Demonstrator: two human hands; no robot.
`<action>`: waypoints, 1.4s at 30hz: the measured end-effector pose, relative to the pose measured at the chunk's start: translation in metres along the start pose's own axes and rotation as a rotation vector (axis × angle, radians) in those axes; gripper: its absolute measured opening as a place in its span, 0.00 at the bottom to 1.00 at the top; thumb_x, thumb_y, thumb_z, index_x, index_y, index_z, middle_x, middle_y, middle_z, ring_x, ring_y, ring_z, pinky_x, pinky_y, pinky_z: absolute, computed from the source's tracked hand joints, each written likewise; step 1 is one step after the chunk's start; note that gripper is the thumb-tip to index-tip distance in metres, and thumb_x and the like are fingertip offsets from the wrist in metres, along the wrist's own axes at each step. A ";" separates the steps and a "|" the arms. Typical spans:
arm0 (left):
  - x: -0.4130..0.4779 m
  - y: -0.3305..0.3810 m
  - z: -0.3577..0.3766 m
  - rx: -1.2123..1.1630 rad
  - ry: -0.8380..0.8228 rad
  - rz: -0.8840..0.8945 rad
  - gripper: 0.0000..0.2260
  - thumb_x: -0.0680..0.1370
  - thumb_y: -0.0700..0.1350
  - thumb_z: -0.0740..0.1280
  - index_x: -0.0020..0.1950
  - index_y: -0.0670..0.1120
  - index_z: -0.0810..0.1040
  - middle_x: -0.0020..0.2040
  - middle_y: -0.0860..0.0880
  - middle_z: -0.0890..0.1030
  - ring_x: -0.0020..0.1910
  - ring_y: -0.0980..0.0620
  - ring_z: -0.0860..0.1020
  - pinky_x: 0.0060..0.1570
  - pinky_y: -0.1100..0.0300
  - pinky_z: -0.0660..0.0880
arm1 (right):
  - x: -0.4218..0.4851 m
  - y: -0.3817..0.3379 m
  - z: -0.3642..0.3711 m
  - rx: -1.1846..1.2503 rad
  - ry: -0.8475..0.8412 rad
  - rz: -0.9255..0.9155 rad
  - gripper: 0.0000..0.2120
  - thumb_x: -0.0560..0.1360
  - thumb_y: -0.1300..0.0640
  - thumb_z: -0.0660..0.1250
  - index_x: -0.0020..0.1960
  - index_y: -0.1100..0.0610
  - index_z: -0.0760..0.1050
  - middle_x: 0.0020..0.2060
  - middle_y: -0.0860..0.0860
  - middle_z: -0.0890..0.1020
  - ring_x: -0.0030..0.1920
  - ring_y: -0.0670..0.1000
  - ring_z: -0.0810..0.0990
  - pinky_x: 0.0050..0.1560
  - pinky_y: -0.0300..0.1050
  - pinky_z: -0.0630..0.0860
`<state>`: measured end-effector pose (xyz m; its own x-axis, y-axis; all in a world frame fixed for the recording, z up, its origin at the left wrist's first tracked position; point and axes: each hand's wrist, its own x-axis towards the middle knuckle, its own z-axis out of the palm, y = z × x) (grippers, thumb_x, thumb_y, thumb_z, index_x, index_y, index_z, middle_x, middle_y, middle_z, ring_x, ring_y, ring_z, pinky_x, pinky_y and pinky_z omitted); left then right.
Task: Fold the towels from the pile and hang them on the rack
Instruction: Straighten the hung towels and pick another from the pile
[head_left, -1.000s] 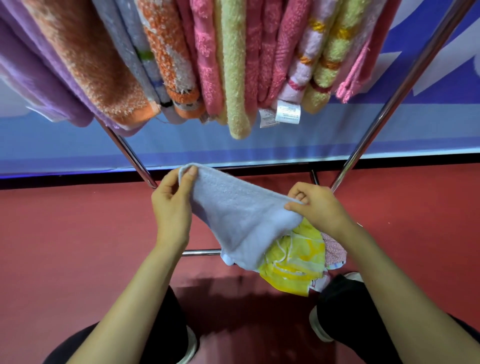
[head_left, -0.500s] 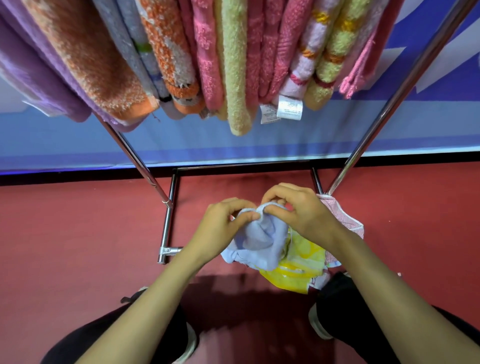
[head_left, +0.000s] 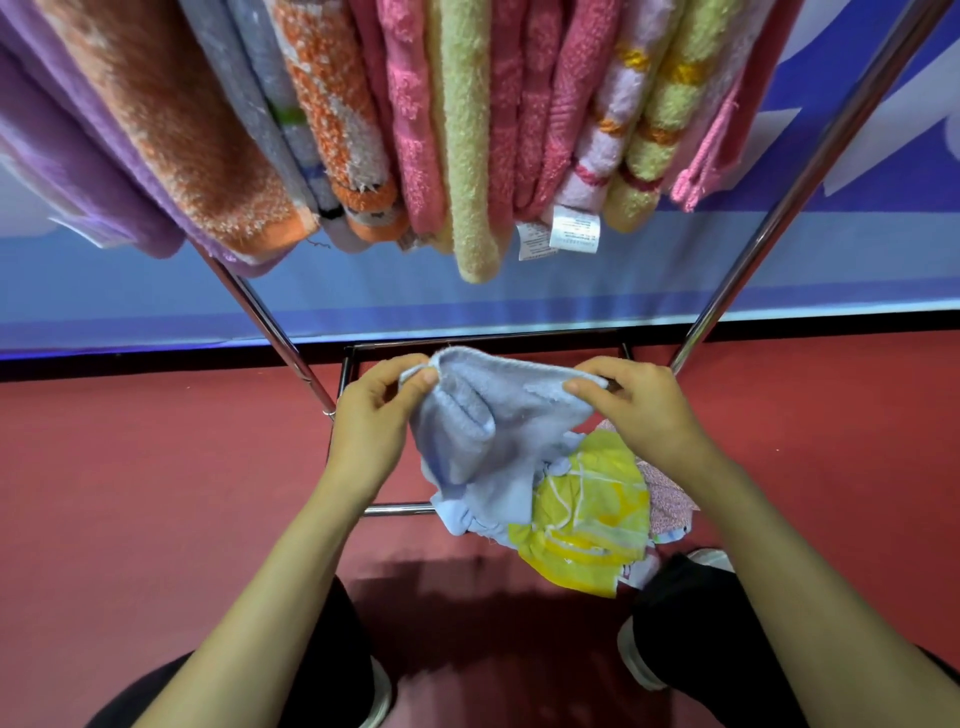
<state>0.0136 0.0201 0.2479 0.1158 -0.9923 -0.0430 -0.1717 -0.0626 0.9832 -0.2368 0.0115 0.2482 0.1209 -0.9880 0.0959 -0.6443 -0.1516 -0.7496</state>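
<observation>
Under the rack (head_left: 756, 244), red floor (head_left: 156, 493)

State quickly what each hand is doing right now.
Left hand: pinches the light blue towel.
Right hand: pinches the same towel, opposite corner.

The left hand (head_left: 371, 421) and the right hand (head_left: 647, 410) are bare, with short, plain nails on the thumbs. Behind each hand the forearm is also uncovered, as far as the lower edge of the view. Under the left forearm there is a black trouser leg (head_left: 332, 649) of plain cloth, and at its end a left shoe (head_left: 383, 693) with a white sole edge. Below the right hand is the other black trouser leg (head_left: 685, 613). The right shoe (head_left: 631, 657) beside it also has a white sole edge, and a pale part of it shows nearer to the hand.
</observation>
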 end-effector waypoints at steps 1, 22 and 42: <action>0.000 0.000 0.001 -0.008 -0.006 -0.020 0.07 0.77 0.40 0.68 0.46 0.51 0.83 0.43 0.55 0.85 0.44 0.61 0.80 0.48 0.67 0.75 | 0.000 -0.001 0.001 0.010 -0.004 0.003 0.04 0.76 0.59 0.69 0.44 0.59 0.81 0.26 0.33 0.75 0.30 0.36 0.73 0.36 0.28 0.65; -0.016 -0.016 0.037 0.107 -0.210 -0.052 0.05 0.77 0.41 0.68 0.45 0.51 0.76 0.38 0.38 0.82 0.37 0.52 0.73 0.43 0.55 0.71 | -0.009 -0.020 0.030 0.434 -0.282 0.200 0.07 0.74 0.66 0.69 0.43 0.56 0.79 0.34 0.52 0.85 0.36 0.49 0.84 0.45 0.44 0.80; -0.017 -0.013 0.036 0.024 -0.200 0.019 0.08 0.77 0.38 0.68 0.46 0.52 0.77 0.40 0.54 0.84 0.41 0.57 0.79 0.48 0.57 0.74 | -0.007 -0.018 0.036 0.112 -0.098 -0.063 0.06 0.69 0.58 0.76 0.42 0.57 0.80 0.41 0.44 0.73 0.42 0.40 0.73 0.49 0.31 0.66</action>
<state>-0.0214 0.0337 0.2292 -0.0836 -0.9946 -0.0608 -0.1959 -0.0434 0.9797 -0.1989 0.0225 0.2368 0.2349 -0.9683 0.0853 -0.5453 -0.2040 -0.8130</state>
